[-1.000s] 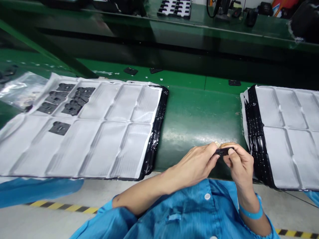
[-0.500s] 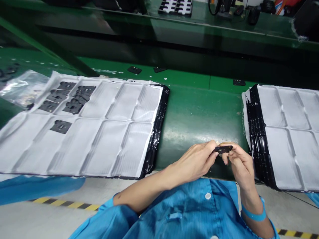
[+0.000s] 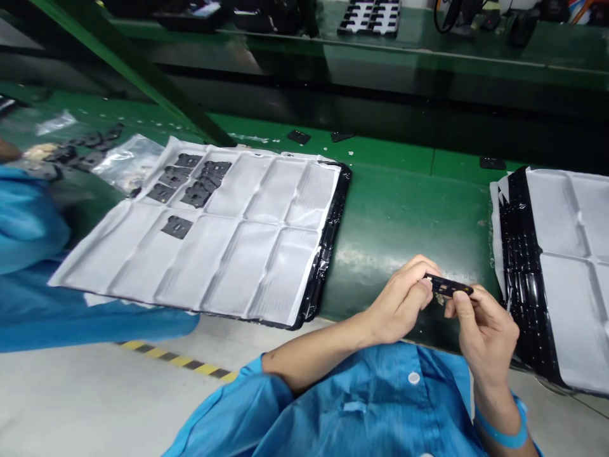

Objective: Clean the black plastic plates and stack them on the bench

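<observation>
A small flat black plate with cut-outs is held between both hands above the green bench. My left hand pinches its left end, thumb on the near face. At the right end, my right hand grips it between thumb and fingers. Below the plate, between the hands, shows a small cluster of light, brassy bits, too small to name. To the left, a white-lined compartment tray holds several similar dark plates in its left compartments.
A second lined tray stack stands close on the right. Loose black plates lie along the bench's back. A clear plastic bag and a pile of dark parts are at left, beside another person's blue sleeve. A green post slants across.
The view has swung left, bringing the other person's sleeve into sight. The black plate has been turned so more of its face shows, and my right thumb now lies on it.
</observation>
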A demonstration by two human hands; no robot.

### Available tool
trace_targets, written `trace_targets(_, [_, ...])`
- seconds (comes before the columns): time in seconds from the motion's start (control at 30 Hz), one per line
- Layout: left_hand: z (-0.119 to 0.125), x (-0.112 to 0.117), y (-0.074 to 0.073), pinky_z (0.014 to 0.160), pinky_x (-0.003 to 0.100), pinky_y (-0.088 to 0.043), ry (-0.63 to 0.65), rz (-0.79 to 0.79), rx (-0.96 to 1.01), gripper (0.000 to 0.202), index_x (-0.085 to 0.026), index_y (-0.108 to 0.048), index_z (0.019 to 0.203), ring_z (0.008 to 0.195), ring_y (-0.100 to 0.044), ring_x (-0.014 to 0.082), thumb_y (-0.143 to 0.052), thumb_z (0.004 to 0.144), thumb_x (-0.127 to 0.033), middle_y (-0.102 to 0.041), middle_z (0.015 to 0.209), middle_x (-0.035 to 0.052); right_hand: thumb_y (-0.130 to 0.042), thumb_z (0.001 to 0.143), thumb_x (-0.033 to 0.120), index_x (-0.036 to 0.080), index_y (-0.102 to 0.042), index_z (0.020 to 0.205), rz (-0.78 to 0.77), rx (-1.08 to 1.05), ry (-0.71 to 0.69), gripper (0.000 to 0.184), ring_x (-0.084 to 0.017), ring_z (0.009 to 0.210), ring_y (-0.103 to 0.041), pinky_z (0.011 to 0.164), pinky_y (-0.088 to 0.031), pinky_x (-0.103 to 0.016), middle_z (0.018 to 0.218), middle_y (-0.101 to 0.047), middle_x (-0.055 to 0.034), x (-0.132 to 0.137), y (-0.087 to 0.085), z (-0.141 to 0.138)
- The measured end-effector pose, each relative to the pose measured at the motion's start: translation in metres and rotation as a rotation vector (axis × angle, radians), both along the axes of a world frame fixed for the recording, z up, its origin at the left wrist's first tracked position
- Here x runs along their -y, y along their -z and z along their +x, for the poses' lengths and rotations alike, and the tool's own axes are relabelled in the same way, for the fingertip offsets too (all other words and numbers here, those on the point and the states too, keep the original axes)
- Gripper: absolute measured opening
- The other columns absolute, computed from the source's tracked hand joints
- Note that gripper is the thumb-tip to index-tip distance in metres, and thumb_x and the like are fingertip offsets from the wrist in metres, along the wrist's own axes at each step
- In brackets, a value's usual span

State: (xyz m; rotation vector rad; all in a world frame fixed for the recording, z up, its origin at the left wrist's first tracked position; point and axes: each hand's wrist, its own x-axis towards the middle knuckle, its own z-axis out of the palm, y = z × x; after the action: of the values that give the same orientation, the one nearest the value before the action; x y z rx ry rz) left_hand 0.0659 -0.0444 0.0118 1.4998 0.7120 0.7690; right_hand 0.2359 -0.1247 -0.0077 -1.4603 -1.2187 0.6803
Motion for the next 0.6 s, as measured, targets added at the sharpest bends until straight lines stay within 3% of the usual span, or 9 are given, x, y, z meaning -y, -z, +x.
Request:
trace_targets(0.13, [0.005,0.004,0.008,0.061,0.029,-0.042,-0.025,-0.105,0.103,0.027,-0.018,-0.057,0.098,0.069,-0.05,0.0123,-0.039,0.11,-0.035,-0.057,0.103,0.0071,-0.066,0.108,0.022,0.021,-0.068,0.081,0.039,0.032,-0.006,0.026,-0.014,0.063,-0.059,0.064,-0.047,-0.027,0.073,-0.062,0.002,0.001,-0.002,-0.003])
trace_targets(0.33, [0.006,0.005,0.008,0.057,0.027,-0.037,-0.005,-0.222,0.19,0.031,-0.018,-0.056,0.1,0.063,-0.046,0.0117,-0.045,0.108,-0.045,-0.053,0.088,0.0021,-0.065,0.108,0.023,0.021,-0.069,0.08,0.058,0.066,-0.009,0.028,-0.015,0.061,-0.06,0.061,-0.047,-0.029,0.071,-0.063,0.0008,0.0,-0.005,-0.006])
trace_targets(0.6, [0.011,0.003,0.018,0.06,0.028,-0.038,-0.025,-0.215,0.222,0.033,-0.018,-0.056,0.1,0.062,-0.044,0.0121,-0.039,0.111,-0.045,-0.049,0.079,-0.001,-0.064,0.107,0.018,0.022,-0.067,0.079,0.099,0.13,-0.027,0.028,-0.015,0.059,-0.06,0.06,-0.048,-0.029,0.07,-0.064,0.0009,-0.001,-0.008,-0.01])
